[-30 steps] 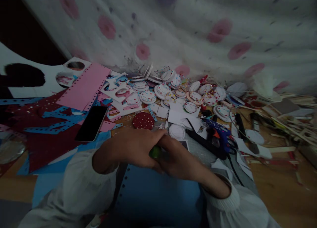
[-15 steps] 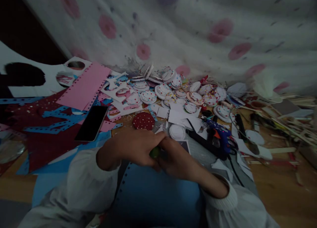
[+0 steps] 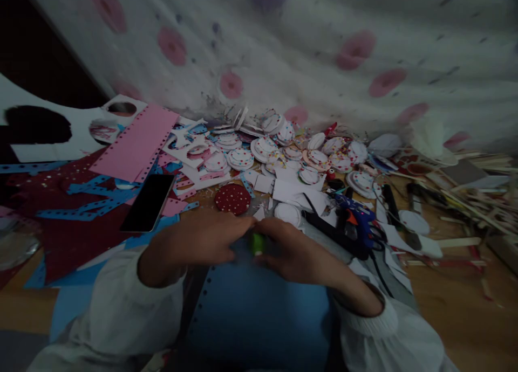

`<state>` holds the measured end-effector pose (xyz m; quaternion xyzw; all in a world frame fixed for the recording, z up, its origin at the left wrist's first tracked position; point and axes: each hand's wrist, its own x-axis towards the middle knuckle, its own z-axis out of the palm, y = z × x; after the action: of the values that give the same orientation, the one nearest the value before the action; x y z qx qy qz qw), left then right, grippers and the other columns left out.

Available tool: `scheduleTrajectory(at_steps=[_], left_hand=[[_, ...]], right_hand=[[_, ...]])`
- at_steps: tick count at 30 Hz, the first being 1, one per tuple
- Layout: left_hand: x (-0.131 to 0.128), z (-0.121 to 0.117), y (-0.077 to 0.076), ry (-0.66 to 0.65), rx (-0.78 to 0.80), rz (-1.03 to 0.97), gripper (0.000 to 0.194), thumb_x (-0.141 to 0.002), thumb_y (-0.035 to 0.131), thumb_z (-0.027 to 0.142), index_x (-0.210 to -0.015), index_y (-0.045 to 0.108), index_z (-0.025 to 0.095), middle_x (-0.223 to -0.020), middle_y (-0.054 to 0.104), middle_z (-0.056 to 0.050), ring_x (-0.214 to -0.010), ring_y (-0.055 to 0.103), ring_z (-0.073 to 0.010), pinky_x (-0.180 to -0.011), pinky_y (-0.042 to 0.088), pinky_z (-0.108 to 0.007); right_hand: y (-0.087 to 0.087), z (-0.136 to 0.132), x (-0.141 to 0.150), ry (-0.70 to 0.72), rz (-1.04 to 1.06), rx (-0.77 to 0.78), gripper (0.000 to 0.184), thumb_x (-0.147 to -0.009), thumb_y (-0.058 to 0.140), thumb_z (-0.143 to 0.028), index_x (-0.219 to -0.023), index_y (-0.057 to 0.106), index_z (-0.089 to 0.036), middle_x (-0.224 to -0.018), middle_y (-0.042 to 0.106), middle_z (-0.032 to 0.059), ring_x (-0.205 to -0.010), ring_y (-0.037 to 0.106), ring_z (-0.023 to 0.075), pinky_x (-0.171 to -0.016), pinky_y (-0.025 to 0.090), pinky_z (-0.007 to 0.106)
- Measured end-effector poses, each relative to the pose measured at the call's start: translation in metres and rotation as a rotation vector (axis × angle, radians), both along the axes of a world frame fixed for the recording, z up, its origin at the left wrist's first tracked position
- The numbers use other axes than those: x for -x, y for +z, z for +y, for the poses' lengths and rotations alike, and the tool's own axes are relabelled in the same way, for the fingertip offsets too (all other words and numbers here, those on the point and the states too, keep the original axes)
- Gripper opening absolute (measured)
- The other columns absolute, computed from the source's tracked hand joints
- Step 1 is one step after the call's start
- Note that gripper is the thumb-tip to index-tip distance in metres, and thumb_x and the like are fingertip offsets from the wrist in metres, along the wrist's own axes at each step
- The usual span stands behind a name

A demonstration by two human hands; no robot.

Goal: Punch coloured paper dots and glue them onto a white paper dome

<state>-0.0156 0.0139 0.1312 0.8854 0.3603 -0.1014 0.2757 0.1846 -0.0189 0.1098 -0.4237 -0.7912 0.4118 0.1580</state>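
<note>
A phone (image 3: 148, 204) lies near a pink sheet (image 3: 135, 143). Wooden sticks (image 3: 459, 242) litter the tabletop (image 3: 453, 296). A flowered curtain (image 3: 267, 48) hangs behind.

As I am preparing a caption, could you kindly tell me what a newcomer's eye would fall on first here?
Probably the heap of white dotted discs at the back of the table, below the pink-spotted curtain. Next might come the green object in the right hand, at centre, then the dark red dotted disc beyond the left hand.
</note>
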Motion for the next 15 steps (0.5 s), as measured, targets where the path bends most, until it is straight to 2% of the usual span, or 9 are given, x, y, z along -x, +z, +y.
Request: scheduleTrajectory(at_steps=[2, 6, 9, 15], left_hand=[[0.005, 0.0, -0.002, -0.022, -0.004, 0.013, 0.026, -0.081, 0.061, 0.021, -0.107, 0.061, 0.023, -0.103, 0.071, -0.004, -0.098, 0.065, -0.0246, -0.081, 0.046, -0.029], [0.008, 0.0, 0.001, -0.042, -0.021, 0.051, 0.011, -0.082, 0.058, 0.017, -0.089, 0.064, 0.022, -0.092, 0.071, -0.002, -0.087, 0.066, -0.0225, -0.072, 0.045, -0.027], [0.006, -0.002, 0.006, -0.053, -0.038, 0.073, 0.007, -0.081, 0.059, 0.016, -0.084, 0.063, 0.021, -0.086, 0.071, -0.002, -0.083, 0.067, -0.0224, -0.07, 0.044, -0.028], [0.004, -0.004, 0.011, -0.041, -0.007, 0.072, 0.006, -0.08, 0.06, 0.015, -0.082, 0.064, 0.019, -0.09, 0.072, -0.005, -0.089, 0.066, -0.0246, -0.074, 0.045, -0.03]], right_hand=[[0.0, 0.001, -0.005, -0.027, -0.073, 0.018, 0.038, -0.073, 0.073, -0.017, -0.11, 0.065, -0.019, -0.105, 0.068, 0.0075, -0.098, 0.062, 0.0235, -0.086, 0.048, 0.036], [-0.001, 0.001, -0.011, -0.038, -0.17, 0.036, 0.032, -0.074, 0.075, -0.021, -0.105, 0.067, -0.017, -0.1, 0.066, 0.0076, -0.092, 0.061, 0.0222, -0.081, 0.048, 0.034], [0.0, 0.001, -0.009, -0.034, -0.166, 0.052, 0.032, -0.074, 0.076, -0.022, -0.105, 0.067, -0.016, -0.101, 0.066, 0.0074, -0.093, 0.061, 0.0217, -0.082, 0.047, 0.034], [0.001, 0.0, -0.001, -0.04, -0.171, 0.067, 0.037, -0.073, 0.078, -0.022, -0.107, 0.067, -0.019, -0.103, 0.066, 0.0063, -0.094, 0.06, 0.0215, -0.082, 0.047, 0.034]])
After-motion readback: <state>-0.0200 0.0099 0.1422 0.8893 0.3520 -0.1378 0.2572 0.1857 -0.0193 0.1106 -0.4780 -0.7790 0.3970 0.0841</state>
